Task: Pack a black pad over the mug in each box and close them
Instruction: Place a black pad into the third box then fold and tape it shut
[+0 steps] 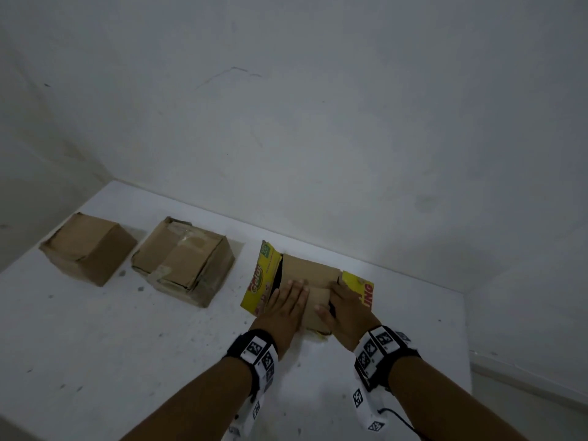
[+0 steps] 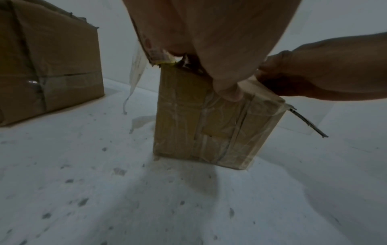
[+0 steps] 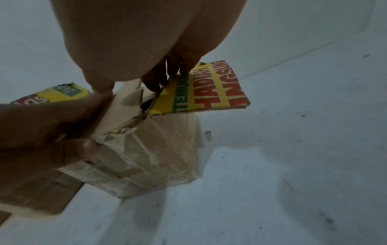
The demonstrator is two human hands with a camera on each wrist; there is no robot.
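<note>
Sitting closed at the left of the white table (image 1: pixel 95 345) are two cardboard boxes (image 1: pixel 87 248); rightward, the left hand (image 1: pixel 284 302) presses flat on the third box (image 1: pixel 313 275), right hand (image 1: pixel 345 300) curling over its yellow flap (image 1: pixel 358 286).

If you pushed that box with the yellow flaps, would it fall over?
Probably not: the box sits flat on the white table, so it would likely slide. Its torn, taped cardboard looks soft, so the yellow flaps may bend. Its weight cannot be told.
</note>
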